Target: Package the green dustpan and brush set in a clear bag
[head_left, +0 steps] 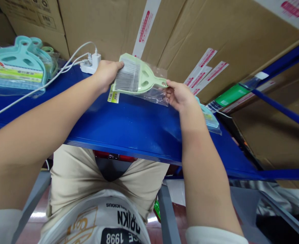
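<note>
Blue surface (pixel 129 125) below, and over it your left hand (pixel 107 75) and right hand (pixel 179 95) hold the bagged green dustpan set (pixel 135 76) by opposite ends: a handling step, seemingly; next move wants your grip firm.

Blue metal tabletop (pixel 129 123), smooth, slightly glossy. Brown cardboard boxes (pixel 108 30) stacked behind like wall, white tape (pixel 146 27) with red print. Blue frame bar (pixel 281 109) at right. Grey chair arms (pixel 167 213). Reddish floor (pixel 34 228), white light reflections.
</note>
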Available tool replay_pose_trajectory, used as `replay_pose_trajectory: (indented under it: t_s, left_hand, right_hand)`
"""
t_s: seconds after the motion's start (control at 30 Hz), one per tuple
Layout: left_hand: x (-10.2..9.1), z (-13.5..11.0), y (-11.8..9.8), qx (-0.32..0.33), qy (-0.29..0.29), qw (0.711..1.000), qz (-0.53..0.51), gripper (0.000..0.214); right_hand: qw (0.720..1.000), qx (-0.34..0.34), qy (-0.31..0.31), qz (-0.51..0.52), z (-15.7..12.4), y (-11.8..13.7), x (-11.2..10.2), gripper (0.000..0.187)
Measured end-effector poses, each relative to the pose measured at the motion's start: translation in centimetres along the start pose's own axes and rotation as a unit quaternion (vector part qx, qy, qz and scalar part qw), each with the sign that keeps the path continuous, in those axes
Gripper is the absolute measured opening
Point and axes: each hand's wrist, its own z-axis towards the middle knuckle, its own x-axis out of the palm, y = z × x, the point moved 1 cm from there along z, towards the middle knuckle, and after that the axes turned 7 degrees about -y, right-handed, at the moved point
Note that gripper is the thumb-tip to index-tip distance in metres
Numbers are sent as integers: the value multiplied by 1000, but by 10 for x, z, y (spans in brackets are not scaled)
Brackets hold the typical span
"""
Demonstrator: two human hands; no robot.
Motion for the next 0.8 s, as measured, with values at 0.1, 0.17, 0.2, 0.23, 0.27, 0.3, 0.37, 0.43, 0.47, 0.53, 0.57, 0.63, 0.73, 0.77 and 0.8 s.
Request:
replay_pose_trajectory:
  t_s: [0.1,0.17,0.2,0.23,0.27,0.3,0.37,0.43,0.47,0.53,0.57,0.63,0.73,0.77,0.8]
  left_hand:
    - [-4,6,1,-3,13,1000,-11,29]
    - [-7,10,1,6,22,1000,-12,30]
    - [-9,11,1,11,24,1000,-10,32]
    - [-10,12,1,14,23,1000,-5,33]
    - [-10,13,0,16,21,1000,1,33]
    - [-11,12,-1,18,14,1000,8,32]
    - [-10,9,-4,15,-6,1000,10,28]
    - [-8,5,-8,1,-29,1000,-6,27]
    - [-7,2,-9,-9,-39,999,-18,29]
    - [-6,-3,-11,-34,-29,999,-27,31]
    - [-5,-5,-11,-41,-11,999,-15,29]
    - [-5,-8,-10,-36,26,999,27,21]
    - [-6,-8,-8,-9,37,997,64,13]
    - [-6,-7,-7,-6,36,997,62,13]
    - [-7,-6,-6,-6,33,998,59,13]
  right_hand:
    - [1000,5,-14,8,5,-2,-5,13]
    - [999,6,-28,14,8,-3,-7,10]
    - [999,8,-37,19,8,-3,-8,10]
    - [999,10,-47,24,9,-3,-8,10]
    - [998,13,-57,30,10,-4,-8,10]
    - [997,17,-67,37,10,-4,-8,11]
    - [995,25,-79,52,11,-5,-6,11]
    - [995,24,-78,63,12,-6,-4,8]
    - [995,22,-76,66,12,-6,-4,7]
    - [996,13,-66,64,14,-7,-4,7]
    - [996,7,-60,61,15,-8,-5,9]
    - [998,-6,-47,53,18,-9,-6,14]
    - [998,-20,-41,51,22,-10,-9,21]
    - [997,-21,-44,53,23,-10,-10,22]
    - [997,-19,-49,57,24,-10,-11,21]
